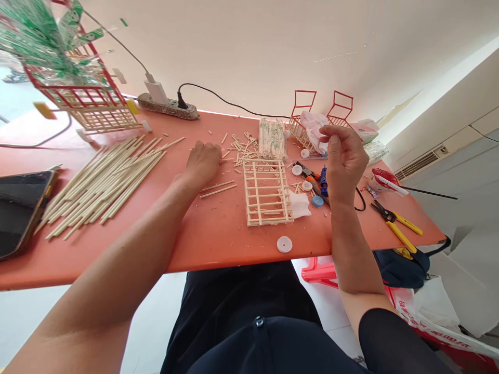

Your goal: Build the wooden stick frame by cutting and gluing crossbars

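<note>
My left hand (205, 161) rests on the table with its fingers curled down, beside a scatter of short stick offcuts (244, 148). What it may hold is hidden beneath the fingers. My right hand (345, 156) is raised over the table's right side, thumb and fingertips pinched together; anything between them is too small to make out. Between the hands lies a wooden stick frame (268, 192), a ladder-like lattice of pale sticks. Two loose sticks (218, 188) lie to its left. Pliers (306, 171) and a blue-handled tool (323, 182) sit left of my right wrist.
Long sticks (105, 182) and a phone-like tablet (25, 208) lie left. A red-edged stick rack (86, 104) stands behind them, near a power strip (167, 105). Bundled sticks (273, 139), a white cap (284, 244), yellow-handled wire strippers (397, 223) and a red-stained cup (382, 179) are also here.
</note>
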The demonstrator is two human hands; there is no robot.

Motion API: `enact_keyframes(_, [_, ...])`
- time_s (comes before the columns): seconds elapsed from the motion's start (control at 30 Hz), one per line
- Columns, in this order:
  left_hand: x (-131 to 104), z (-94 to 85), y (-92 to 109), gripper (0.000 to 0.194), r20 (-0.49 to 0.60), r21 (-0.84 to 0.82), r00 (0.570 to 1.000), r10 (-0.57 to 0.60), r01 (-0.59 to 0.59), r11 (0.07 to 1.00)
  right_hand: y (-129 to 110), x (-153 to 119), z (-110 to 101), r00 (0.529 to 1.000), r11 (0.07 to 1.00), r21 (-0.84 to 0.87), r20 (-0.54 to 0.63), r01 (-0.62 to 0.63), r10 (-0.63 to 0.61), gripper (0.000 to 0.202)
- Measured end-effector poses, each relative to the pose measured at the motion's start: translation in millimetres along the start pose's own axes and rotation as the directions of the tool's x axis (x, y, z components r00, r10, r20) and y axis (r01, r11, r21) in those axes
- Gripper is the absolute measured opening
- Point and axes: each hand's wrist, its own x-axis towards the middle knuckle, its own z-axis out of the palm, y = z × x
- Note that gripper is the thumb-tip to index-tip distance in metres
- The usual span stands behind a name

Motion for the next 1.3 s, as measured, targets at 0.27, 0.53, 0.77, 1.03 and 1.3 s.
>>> enact_keyframes(0.27, [-14, -28.8, 15, 0.008, -0.047, -0.465, 0.984, -0.173, 0.131, 0.876, -7, -3, 4, 1.0, 0.999, 0.031, 0.027, 0.013, -0.013, 0.028])
enact_keyframes(0.53, [-33, -53.0, 41, 0.017, -0.033, -0.984, 0.997, 0.076, -0.046, 0.172, -19, -7, 12, 0.986, 0.995, 0.086, 0.163, -0.042, 0.028, 0.03])
enact_keyframes(0.77, [-53, -67.7, 77, 0.04, -0.015, -1.0, 0.962, 0.273, -0.015, -0.003, -36, -17, 28, 0.934, 0.984, 0.15, 0.356, -0.099, 0.04, 0.036])
enact_keyframes(1.03, [-64, -71.3, 88, 0.032, 0.028, -0.993, 0.949, 0.315, -0.011, 0.12, -51, -22, 34, 0.907, 0.991, 0.132, 0.42, -0.022, -0.035, 0.026])
enact_keyframes(1.3, [-68, -70.3, 92, 0.026, 0.038, -0.994, 0.951, 0.306, 0.005, 0.108, -58, -22, 31, 0.935, 0.997, 0.071, 0.352, 0.02, -0.044, 0.028])
